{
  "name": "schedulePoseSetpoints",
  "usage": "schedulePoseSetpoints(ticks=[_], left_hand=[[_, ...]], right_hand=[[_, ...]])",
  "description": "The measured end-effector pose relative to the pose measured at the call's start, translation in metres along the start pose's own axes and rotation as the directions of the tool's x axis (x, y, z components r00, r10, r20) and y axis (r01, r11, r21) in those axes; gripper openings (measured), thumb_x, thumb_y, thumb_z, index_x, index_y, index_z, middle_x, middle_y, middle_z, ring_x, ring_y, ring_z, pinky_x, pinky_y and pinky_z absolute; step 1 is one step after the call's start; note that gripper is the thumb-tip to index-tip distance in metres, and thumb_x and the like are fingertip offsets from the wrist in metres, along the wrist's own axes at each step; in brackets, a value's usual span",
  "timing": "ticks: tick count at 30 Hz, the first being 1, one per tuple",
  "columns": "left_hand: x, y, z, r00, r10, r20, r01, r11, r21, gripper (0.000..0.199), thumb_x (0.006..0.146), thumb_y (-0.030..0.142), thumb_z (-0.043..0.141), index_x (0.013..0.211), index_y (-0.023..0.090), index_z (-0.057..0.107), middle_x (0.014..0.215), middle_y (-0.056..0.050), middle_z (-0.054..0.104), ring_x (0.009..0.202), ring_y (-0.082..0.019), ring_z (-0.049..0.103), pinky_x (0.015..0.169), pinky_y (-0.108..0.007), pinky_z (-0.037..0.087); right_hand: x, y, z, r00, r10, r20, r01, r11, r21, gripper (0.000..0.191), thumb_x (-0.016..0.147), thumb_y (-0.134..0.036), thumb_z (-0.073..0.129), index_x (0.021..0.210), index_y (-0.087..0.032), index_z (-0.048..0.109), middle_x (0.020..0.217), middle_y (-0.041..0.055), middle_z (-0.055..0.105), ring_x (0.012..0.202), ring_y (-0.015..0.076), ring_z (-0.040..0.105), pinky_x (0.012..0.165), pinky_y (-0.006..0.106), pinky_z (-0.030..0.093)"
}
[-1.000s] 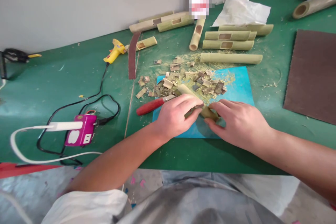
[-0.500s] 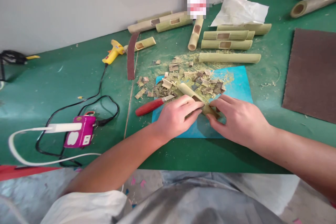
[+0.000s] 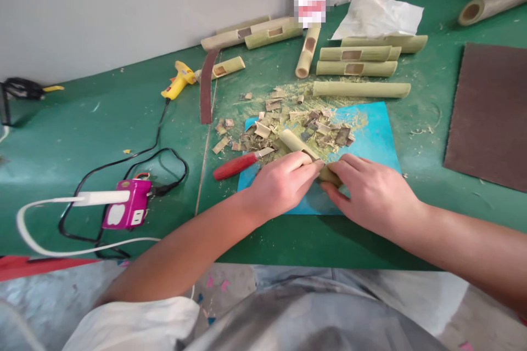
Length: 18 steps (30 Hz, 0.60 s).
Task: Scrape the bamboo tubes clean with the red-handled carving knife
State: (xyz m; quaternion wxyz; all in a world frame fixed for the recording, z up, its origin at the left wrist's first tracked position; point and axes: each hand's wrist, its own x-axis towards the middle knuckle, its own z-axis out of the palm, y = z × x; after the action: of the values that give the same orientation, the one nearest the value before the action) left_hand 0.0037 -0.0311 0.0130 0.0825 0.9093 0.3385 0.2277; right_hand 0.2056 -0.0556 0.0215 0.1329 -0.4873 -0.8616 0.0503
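Observation:
A pale green bamboo tube [image 3: 295, 141] lies slanted over a blue sheet [image 3: 373, 142], its upper left end free. My left hand [image 3: 284, 181] is closed on the tube's middle, beside a cut opening that the fingers partly cover. Around the lower right end my right hand [image 3: 366, 189] wraps its fingers and thumb. The two hands' fingertips nearly meet; whether a small item is pinched between them is hidden. Left of my left hand is a red-handled knife [image 3: 235, 166], its blade pointing right. Bamboo chips and shavings [image 3: 319, 125] lie behind the tube.
More bamboo tubes [image 3: 362, 89] lie at the back, several with cut openings. A yellow glue gun [image 3: 178, 81], a brown strip [image 3: 206, 93] and a magenta power block [image 3: 127, 204] with cables are on the left. A dark brown sheet [image 3: 488, 115] lies on the right.
My left hand's fingers have closed in further over the tube. My right thumb has shifted slightly left and up against its lower end. The view has moved slightly.

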Motion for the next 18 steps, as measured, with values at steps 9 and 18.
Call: schedulePoseSetpoints(ticks=[9,18], left_hand=[[-0.003,0.004,0.000,0.997,0.065,-0.040,-0.062,0.995,0.081,0.024,0.100,0.021,0.046,0.110,0.013,0.066,0.084,-0.006,0.066,0.075,-0.013,0.062,0.068,-0.023,0.051],[0.008,0.003,0.003,0.999,0.030,-0.045,-0.024,0.992,0.125,0.029,0.101,0.023,0.041,0.101,0.012,0.068,0.074,-0.004,0.059,0.068,-0.011,0.058,0.064,-0.021,0.049]], right_hand=[[0.005,0.003,-0.003,0.974,0.182,0.132,-0.199,0.972,0.128,0.021,0.088,-0.032,0.052,0.074,-0.018,0.058,0.074,0.0023,0.059,0.059,0.0118,0.046,0.054,0.028,0.025],[0.002,-0.001,0.000,0.996,0.073,0.059,-0.078,0.994,0.078,0.018,0.088,-0.029,0.053,0.079,-0.016,0.061,0.076,0.0044,0.059,0.063,0.0140,0.050,0.057,0.028,0.031]])
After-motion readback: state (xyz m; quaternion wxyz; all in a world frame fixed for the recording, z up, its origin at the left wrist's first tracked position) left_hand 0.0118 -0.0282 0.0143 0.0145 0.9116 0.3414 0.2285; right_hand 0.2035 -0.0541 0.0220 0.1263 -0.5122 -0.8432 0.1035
